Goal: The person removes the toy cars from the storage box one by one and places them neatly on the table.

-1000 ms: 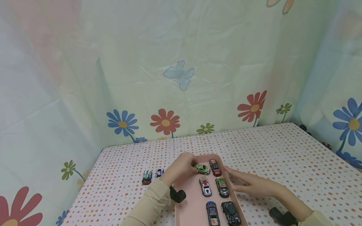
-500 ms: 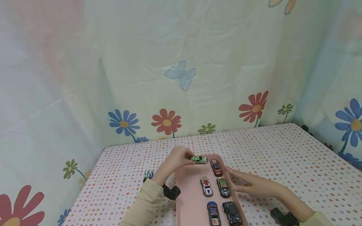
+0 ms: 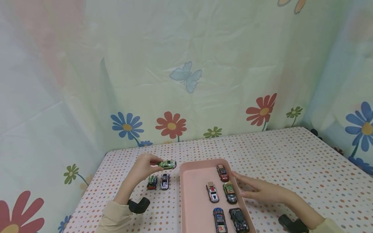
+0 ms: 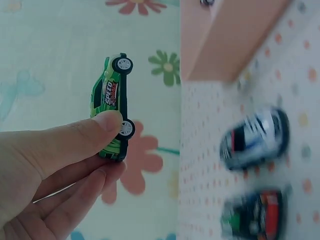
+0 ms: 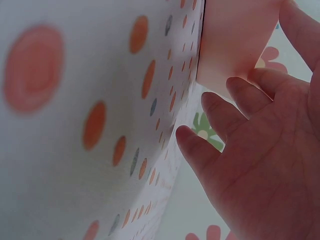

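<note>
My left hand (image 3: 144,166) pinches a green toy car (image 3: 167,164) by its rear end, between thumb and fingers, above the table left of the pink tray (image 3: 189,166). In the left wrist view the green car (image 4: 111,107) shows its side with "SPEED" lettering. Just below it on the table stand a white toy car (image 3: 165,181) and a green-and-black toy car (image 3: 152,182). My right hand (image 3: 263,190) touches the tray's right wall with extended fingers; in the right wrist view its palm faces the tray's outer wall (image 5: 235,40).
Inside the tray, along its right part, are a red toy car (image 3: 222,172), a white-and-red one (image 3: 212,192), a green-and-grey one (image 3: 230,193), a blue one (image 3: 220,220) and a black one (image 3: 239,220). A dotted cloth (image 3: 279,152) covers the table; a flowered curtain hangs behind.
My left hand has lifted the green car out of the tray's far left part and carried it leftward over the table. My right hand stays at the tray's right wall.
</note>
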`<action>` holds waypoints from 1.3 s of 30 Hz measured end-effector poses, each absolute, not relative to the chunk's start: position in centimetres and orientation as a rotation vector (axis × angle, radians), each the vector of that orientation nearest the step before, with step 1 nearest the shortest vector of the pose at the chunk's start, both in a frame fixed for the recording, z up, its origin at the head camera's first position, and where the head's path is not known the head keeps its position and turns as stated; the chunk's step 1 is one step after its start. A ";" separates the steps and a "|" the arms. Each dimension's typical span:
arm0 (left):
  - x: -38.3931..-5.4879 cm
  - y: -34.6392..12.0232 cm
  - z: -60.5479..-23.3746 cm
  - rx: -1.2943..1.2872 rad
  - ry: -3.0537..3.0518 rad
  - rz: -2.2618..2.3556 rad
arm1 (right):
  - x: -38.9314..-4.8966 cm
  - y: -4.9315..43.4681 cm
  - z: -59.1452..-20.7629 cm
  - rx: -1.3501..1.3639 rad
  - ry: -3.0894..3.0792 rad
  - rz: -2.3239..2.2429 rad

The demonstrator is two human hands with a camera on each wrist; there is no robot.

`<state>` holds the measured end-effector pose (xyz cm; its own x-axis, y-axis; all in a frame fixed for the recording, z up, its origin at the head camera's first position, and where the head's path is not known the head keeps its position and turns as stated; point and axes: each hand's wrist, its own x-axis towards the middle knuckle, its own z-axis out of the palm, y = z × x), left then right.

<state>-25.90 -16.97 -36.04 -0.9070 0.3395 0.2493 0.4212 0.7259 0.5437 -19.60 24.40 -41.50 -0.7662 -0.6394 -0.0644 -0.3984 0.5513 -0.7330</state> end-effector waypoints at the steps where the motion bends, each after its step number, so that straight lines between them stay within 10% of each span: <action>1: -25.7 -17.7 -36.2 -0.589 -2.796 -0.930 | -19.6 24.4 -41.5 -0.856 2.469 -1.043; 39: -24.9 -27.5 -41.5 -0.285 -2.938 -0.744 | -19.4 24.4 -41.3 -0.846 2.512 -1.014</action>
<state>-24.87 -27.49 -41.52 -0.9778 0.1563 0.1396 0.2039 0.8634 0.4614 -19.38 24.43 -41.34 -0.7807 -0.6224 -0.0563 -0.4089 0.5769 -0.7071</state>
